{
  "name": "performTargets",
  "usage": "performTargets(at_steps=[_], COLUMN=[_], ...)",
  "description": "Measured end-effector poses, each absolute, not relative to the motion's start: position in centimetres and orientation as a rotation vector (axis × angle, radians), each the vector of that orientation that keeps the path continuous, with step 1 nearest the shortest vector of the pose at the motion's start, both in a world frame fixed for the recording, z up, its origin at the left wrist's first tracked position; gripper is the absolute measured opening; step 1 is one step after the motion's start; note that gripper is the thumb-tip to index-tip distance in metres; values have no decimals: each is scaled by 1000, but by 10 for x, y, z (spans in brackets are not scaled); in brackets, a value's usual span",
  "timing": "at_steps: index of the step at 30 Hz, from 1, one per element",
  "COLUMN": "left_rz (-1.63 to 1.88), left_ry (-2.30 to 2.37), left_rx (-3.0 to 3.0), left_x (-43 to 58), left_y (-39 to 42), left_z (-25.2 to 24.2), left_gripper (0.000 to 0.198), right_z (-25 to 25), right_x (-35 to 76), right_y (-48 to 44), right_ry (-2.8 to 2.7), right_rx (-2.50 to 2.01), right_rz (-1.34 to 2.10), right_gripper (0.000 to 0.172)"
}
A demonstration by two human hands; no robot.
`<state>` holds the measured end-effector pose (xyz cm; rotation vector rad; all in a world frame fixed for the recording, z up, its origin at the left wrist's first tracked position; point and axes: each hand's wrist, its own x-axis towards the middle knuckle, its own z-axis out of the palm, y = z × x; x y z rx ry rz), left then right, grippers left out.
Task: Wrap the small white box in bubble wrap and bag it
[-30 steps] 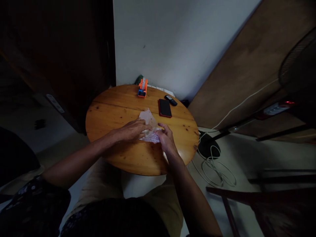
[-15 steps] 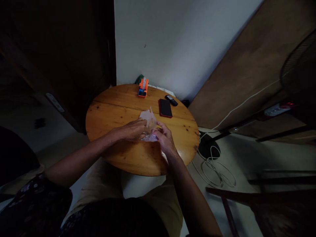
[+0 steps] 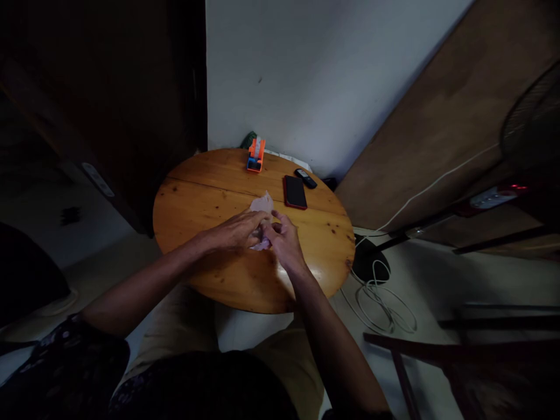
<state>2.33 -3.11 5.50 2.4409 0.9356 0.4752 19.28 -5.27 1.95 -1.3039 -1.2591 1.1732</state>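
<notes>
A crumpled, pale pinkish plastic bag (image 3: 261, 203) lies over the near middle of the round wooden table (image 3: 192, 201). From its left side my left hand (image 3: 242, 229) presses on the bag, fingers bent round its edge. On the other side my right hand (image 3: 285, 238) has its thumb and fingers closed on the bag's right edge. The fingertips of both hands nearly meet. Most of the bag's lower part is hidden under them, and whatever it wraps cannot be made out.
An orange and blue tape dispenser (image 3: 256, 155) stands at the table's back edge. A dark phone in a red case (image 3: 294, 192) and a small black handset (image 3: 305, 178) lie to the right. Coiled white cable (image 3: 380, 300) is on the floor, near a fan (image 3: 531, 116).
My right hand has moved left, closer to my left hand. The right part of the bag is folded in, so less of it shows between my hands.
</notes>
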Motion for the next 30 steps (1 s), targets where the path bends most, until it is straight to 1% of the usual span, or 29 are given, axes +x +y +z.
performTargets(at_steps=[3, 5, 8, 14, 18, 22, 25, 27, 30], left_rz=[537, 576, 639, 758, 841, 886, 949, 992, 1004], left_ry=[931, 935, 926, 943, 970, 934, 935, 1011, 1157], left_rx=[2409, 2375, 2325, 2177, 2058, 2027, 1947, 1875, 1786], left_x=[23, 23, 23, 18, 14, 14, 15, 16, 18], left_y=[-32, -33, -34, -38, -38, -37, -36, -35, -36], left_z=[50, 47, 43, 38, 31, 22, 18, 15, 12], left_gripper=[65, 72, 75, 75, 68, 66, 63, 54, 27], right_z=[21, 23, 27, 30, 32, 33, 34, 37, 44], right_x=[193, 196, 200, 208, 213, 211, 207, 204, 200], right_y=[-55, -56, -57, -52, -50, -50, -51, -52, -54], right_ry=[-1346, -1425, -1539, -1688, -1784, -1856, -1947, -2026, -2119], right_rx=[-1332, -1321, -1281, -1198, -1175, -1192, -1320, -1406, -1465], right_rz=[1130, 1117, 1143, 1204, 1226, 1230, 1050, 920, 823], right_gripper=[72, 67, 61, 65, 63, 75, 81, 83, 86])
